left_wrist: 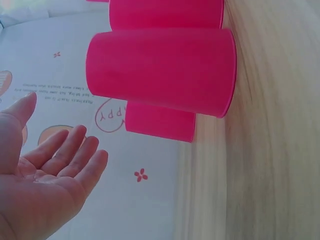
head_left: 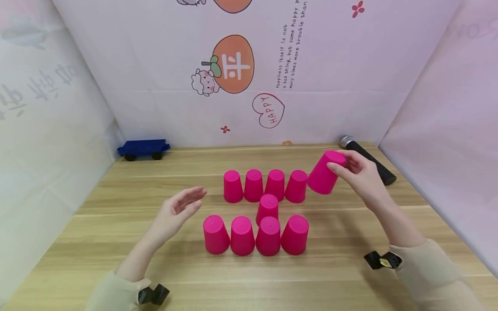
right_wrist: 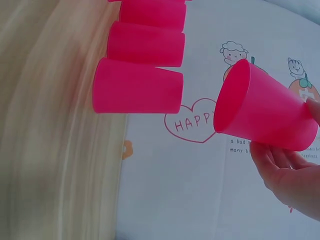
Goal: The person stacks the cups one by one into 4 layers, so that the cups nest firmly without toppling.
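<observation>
My right hand grips a pink plastic cup near its closed base. The cup is tilted mouth-down above the table, and its open rim shows in the right wrist view. Just left of it stands a back row of upside-down pink cups, with one cup at the row's right end. A single cup sits between the rows, partly behind a front-row cup. My left hand hovers left of the cups, fingers spread from the thumb, holding nothing; its palm shows in the left wrist view.
At the back left stands a blue toy wagon with black wheels. A black microphone lies at the back right, behind my right hand. Printed white sheeting walls the wooden table at the back and both sides.
</observation>
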Action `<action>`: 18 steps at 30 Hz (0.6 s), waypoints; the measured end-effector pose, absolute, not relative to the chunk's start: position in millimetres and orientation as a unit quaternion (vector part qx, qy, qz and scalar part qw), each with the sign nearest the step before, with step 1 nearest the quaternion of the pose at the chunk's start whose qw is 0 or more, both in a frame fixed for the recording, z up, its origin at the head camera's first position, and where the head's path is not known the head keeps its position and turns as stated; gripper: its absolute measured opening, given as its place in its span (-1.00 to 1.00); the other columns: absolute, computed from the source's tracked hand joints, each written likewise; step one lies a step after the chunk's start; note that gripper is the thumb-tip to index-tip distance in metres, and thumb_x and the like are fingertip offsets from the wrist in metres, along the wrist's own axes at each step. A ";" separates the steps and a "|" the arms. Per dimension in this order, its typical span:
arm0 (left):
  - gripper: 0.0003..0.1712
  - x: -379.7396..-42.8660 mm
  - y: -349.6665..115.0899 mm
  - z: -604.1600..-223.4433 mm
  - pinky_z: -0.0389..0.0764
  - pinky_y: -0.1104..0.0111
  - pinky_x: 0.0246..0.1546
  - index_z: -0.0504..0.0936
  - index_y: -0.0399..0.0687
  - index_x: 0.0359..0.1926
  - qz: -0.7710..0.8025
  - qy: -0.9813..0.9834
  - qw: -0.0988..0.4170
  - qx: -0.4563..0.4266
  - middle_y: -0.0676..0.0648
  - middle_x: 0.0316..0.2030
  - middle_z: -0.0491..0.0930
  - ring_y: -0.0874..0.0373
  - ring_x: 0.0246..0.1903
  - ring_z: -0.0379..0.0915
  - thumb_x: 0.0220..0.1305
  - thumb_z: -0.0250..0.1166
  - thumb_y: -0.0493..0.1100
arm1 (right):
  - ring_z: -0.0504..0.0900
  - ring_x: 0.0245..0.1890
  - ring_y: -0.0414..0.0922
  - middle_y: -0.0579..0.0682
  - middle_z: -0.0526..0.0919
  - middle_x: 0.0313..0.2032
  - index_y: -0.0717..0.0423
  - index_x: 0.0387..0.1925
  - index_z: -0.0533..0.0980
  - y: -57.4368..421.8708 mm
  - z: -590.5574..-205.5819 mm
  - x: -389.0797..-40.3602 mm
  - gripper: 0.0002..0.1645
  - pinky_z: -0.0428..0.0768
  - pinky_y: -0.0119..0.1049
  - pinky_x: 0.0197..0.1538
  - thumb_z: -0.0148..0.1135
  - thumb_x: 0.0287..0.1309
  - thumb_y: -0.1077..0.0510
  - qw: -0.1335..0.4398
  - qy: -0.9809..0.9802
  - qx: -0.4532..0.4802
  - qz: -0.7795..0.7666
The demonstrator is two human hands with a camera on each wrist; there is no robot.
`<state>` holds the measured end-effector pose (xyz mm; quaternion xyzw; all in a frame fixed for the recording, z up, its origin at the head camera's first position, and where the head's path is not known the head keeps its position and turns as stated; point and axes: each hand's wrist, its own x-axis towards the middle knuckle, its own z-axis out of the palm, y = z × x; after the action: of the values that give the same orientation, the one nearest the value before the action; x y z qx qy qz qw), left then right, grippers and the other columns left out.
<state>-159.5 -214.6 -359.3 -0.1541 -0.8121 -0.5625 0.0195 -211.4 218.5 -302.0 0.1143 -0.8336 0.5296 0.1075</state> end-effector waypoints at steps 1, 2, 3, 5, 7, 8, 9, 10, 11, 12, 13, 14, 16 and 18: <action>-0.49 -156.7 -214.6 -359.3 0.51 0.56 0.04 0.37 -0.18 0.25 -0.565 -0.810 0.023 -0.153 -0.24 0.18 0.47 0.29 0.10 0.48 0.32 0.17 -0.13 | 0.57 -0.21 -0.39 -0.36 0.58 -0.20 0.08 0.12 0.40 215.0 -301.5 -215.2 -0.51 0.56 -0.62 -0.17 0.25 0.17 0.07 0.111 -0.830 0.112 0.536; -0.49 -154.0 -214.5 -359.4 0.51 0.58 0.04 0.37 -0.19 0.24 -0.569 -0.808 0.026 -0.151 -0.26 0.17 0.47 0.34 0.08 0.48 0.32 0.18 -0.14 | 0.57 -0.21 -0.38 -0.36 0.59 -0.21 0.11 0.12 0.40 211.6 -301.1 -218.9 -0.50 0.56 -0.63 -0.17 0.26 0.17 0.06 0.115 -0.826 0.113 0.539; -0.49 -151.3 -214.7 -359.7 0.50 0.59 0.03 0.37 -0.21 0.24 -0.574 -0.805 0.030 -0.149 -0.27 0.16 0.47 0.38 0.06 0.47 0.31 0.19 -0.16 | 0.57 -0.22 -0.38 -0.36 0.58 -0.22 0.13 0.13 0.40 208.1 -300.9 -222.4 -0.48 0.56 -0.63 -0.17 0.27 0.16 0.06 0.119 -0.824 0.114 0.542; -0.50 -145.7 -213.7 -359.7 0.50 0.61 0.02 0.38 -0.23 0.22 -0.578 -0.802 0.036 -0.143 -0.27 0.15 0.48 0.43 0.05 0.46 0.29 0.20 -0.18 | 0.57 -0.22 -0.39 -0.37 0.58 -0.22 0.16 0.14 0.40 202.5 -300.4 -228.6 -0.44 0.56 -0.64 -0.17 0.28 0.14 0.07 0.127 -0.819 0.116 0.547; -0.49 -139.7 -213.0 -359.9 0.49 0.62 0.02 0.39 -0.24 0.21 -0.581 -0.803 0.037 -0.131 -0.26 0.15 0.48 0.48 0.03 0.45 0.28 0.22 -0.17 | 0.57 -0.22 -0.41 -0.39 0.59 -0.24 0.18 0.14 0.40 196.5 -300.1 -234.3 -0.42 0.55 -0.65 -0.17 0.31 0.12 0.07 0.131 -0.815 0.114 0.553; -0.49 -137.0 -212.5 -360.2 0.49 0.63 0.02 0.39 -0.23 0.21 -0.580 -0.805 0.037 -0.122 -0.25 0.15 0.48 0.50 0.03 0.44 0.28 0.23 -0.16 | 0.57 -0.22 -0.41 -0.39 0.58 -0.25 0.19 0.14 0.40 193.7 -300.2 -236.9 -0.41 0.55 -0.65 -0.16 0.31 0.11 0.06 0.132 -0.815 0.115 0.552; -0.48 -134.5 -211.9 -360.7 0.48 0.63 0.02 0.40 -0.23 0.20 -0.579 -0.807 0.039 -0.113 -0.25 0.15 0.48 0.51 0.03 0.43 0.27 0.24 -0.15 | 0.58 -0.21 -0.42 -0.39 0.58 -0.25 0.20 0.14 0.40 190.9 -300.2 -239.2 -0.40 0.55 -0.66 -0.15 0.32 0.11 0.06 0.135 -0.815 0.118 0.551; -0.48 -132.3 -211.0 -361.0 0.48 0.63 0.03 0.40 -0.23 0.20 -0.578 -0.809 0.039 -0.103 -0.24 0.16 0.48 0.51 0.03 0.43 0.26 0.25 -0.14 | 0.58 -0.21 -0.43 -0.38 0.58 -0.25 0.20 0.14 0.41 188.3 -300.3 -241.4 -0.40 0.54 -0.66 -0.14 0.33 0.10 0.05 0.138 -0.816 0.119 0.548; -0.47 -130.1 -210.0 -361.3 0.48 0.61 0.04 0.41 -0.23 0.19 -0.577 -0.810 0.040 -0.092 -0.24 0.15 0.48 0.54 0.01 0.42 0.25 0.26 -0.13 | 0.58 -0.20 -0.43 -0.37 0.58 -0.25 0.20 0.14 0.42 185.7 -300.4 -243.5 -0.39 0.54 -0.66 -0.13 0.33 0.09 0.04 0.140 -0.818 0.118 0.546; -0.46 -128.4 -209.2 -361.9 0.49 0.56 0.07 0.41 -0.24 0.19 -0.574 -0.813 0.042 -0.083 -0.23 0.15 0.49 0.52 0.02 0.43 0.23 0.27 -0.13 | 0.57 -0.20 -0.45 -0.35 0.58 -0.24 0.21 0.14 0.42 183.5 -300.4 -245.6 -0.38 0.53 -0.67 -0.11 0.34 0.08 0.03 0.141 -0.820 0.118 0.542; -0.46 -126.7 -207.9 -362.3 0.50 0.51 0.09 0.42 -0.25 0.18 -0.572 -0.816 0.045 -0.076 -0.23 0.15 0.49 0.46 0.04 0.44 0.22 0.28 -0.13 | 0.57 -0.19 -0.45 -0.32 0.59 -0.22 0.21 0.14 0.42 181.2 -300.5 -247.4 -0.37 0.53 -0.67 -0.10 0.34 0.08 0.01 0.142 -0.823 0.118 0.537; -0.46 -125.4 -206.8 -363.1 0.49 0.44 0.13 0.42 -0.26 0.18 -0.569 -0.817 0.047 -0.072 -0.22 0.14 0.49 0.39 0.06 0.45 0.21 0.29 -0.14 | 0.56 -0.19 -0.46 -0.27 0.60 -0.20 0.20 0.14 0.43 179.1 -300.6 -249.3 -0.36 0.53 -0.67 -0.10 0.34 0.07 0.00 0.140 -0.827 0.116 0.533; -0.45 -122.6 -204.7 -364.4 0.46 0.29 0.19 0.42 -0.27 0.17 -0.562 -0.822 0.049 -0.071 -0.22 0.14 0.50 0.20 0.12 0.45 0.19 0.31 -0.17 | 0.55 -0.19 -0.47 -0.13 0.62 -0.14 0.18 0.14 0.43 175.3 -301.3 -253.1 -0.35 0.53 -0.65 -0.09 0.35 0.07 -0.03 0.132 -0.835 0.114 0.522; -0.42 -120.0 -203.2 -366.7 0.40 0.17 0.22 0.42 -0.25 0.18 -0.552 -0.829 0.045 -0.075 -0.21 0.15 0.49 0.03 0.18 0.41 0.17 0.33 -0.17 | 0.54 -0.20 -0.48 0.03 0.62 -0.08 0.18 0.15 0.43 171.7 -302.2 -256.5 -0.35 0.53 -0.65 -0.10 0.34 0.07 -0.03 0.119 -0.842 0.117 0.513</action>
<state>-120.0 -203.2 -366.7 -0.0748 -0.8294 -0.5518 0.0455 -256.5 171.7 -302.2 0.1172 -0.8419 0.5133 0.1186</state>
